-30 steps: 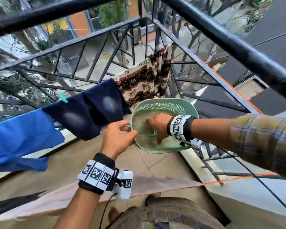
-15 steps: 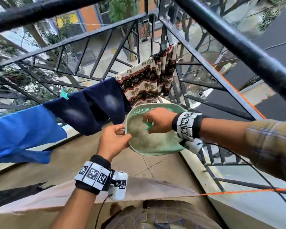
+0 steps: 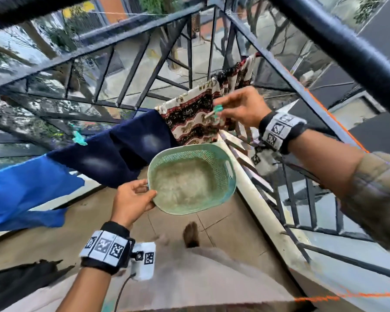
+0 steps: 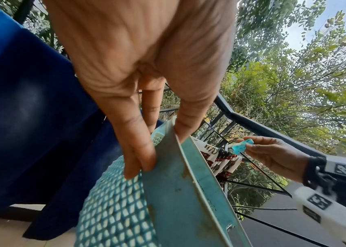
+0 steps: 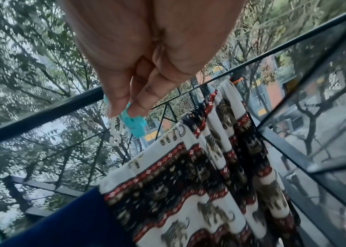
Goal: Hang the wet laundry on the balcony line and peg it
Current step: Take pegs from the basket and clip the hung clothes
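Meanwhile left hand (image 3: pixel 131 200) grips basket (image 3: pixel 221 154); right hand (image 3: pixel 241 106) pinches peg (image 3: pixel 217 110).

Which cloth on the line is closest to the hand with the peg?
The elephant-patterned cloth, right beside the right hand pinching the turquoise peg. The navy cloth and blue cloth hang farther left.

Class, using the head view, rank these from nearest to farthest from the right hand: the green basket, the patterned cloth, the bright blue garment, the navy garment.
From the right hand:
1. Patterned cloth, just beside and behind the fingers.
2. Green basket, below, gripped by the left hand.
3. Navy garment, further left on the line.
4. Bright blue garment, far left.
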`<state>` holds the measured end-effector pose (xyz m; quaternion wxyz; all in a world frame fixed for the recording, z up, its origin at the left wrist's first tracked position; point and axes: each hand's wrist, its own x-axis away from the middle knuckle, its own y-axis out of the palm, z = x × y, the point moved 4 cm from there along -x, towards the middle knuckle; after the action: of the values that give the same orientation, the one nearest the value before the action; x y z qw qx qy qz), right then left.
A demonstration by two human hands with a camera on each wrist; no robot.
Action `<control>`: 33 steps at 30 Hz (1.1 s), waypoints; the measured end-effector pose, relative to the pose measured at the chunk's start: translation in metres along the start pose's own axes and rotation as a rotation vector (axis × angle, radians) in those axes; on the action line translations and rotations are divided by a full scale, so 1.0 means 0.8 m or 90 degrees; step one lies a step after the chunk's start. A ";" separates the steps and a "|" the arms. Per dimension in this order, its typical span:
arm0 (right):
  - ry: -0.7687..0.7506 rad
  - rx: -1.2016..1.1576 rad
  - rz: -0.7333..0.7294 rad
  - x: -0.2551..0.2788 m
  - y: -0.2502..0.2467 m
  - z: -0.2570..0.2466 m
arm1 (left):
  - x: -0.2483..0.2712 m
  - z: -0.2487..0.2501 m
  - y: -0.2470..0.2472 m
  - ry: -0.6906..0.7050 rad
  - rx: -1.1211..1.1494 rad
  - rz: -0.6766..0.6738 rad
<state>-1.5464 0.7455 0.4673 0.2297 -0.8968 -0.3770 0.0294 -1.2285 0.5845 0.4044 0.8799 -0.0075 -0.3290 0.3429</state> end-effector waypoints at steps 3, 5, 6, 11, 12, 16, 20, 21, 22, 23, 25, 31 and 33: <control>0.006 0.033 0.038 -0.076 -0.005 0.007 | -0.045 0.005 0.004 -0.012 0.003 -0.016; -0.003 0.097 0.035 -0.123 0.002 0.012 | -0.075 0.007 0.005 -0.017 -0.004 -0.033; -0.009 0.132 0.022 -0.142 0.009 0.013 | -0.090 0.007 0.006 -0.019 -0.008 -0.044; 0.005 0.171 -0.064 -0.184 0.038 0.021 | -0.131 0.009 0.009 -0.016 -0.029 -0.084; 0.006 0.175 -0.068 -0.186 0.039 0.025 | -0.137 0.008 0.010 -0.018 -0.028 -0.092; 0.025 0.182 -0.111 -0.198 0.038 0.028 | -0.155 0.003 0.010 -0.035 -0.032 -0.111; 0.060 0.157 -0.170 -0.204 0.035 0.021 | -0.162 -0.001 0.008 -0.047 -0.045 -0.120; 0.068 0.138 -0.183 -0.205 0.036 0.020 | -0.163 -0.001 0.007 -0.049 -0.044 -0.121; 0.076 0.126 -0.192 -0.206 0.037 0.019 | -0.163 0.000 0.007 -0.047 -0.041 -0.123; 0.080 0.125 -0.197 -0.206 0.037 0.018 | -0.163 0.001 0.006 -0.046 -0.036 -0.122; 0.080 0.148 -0.202 -0.206 0.039 0.019 | -0.163 0.003 0.004 -0.042 -0.027 -0.117; 0.051 0.229 -0.134 -0.188 0.031 0.018 | -0.152 0.014 -0.003 -0.016 -0.008 -0.114; 0.035 0.273 -0.068 -0.178 0.020 0.010 | -0.148 0.014 -0.008 -0.005 -0.013 -0.102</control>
<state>-1.6392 0.6407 0.4357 0.4265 -0.8068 -0.4025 0.0724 -1.2960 0.5049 0.3471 0.9030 0.0114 -0.3356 0.2679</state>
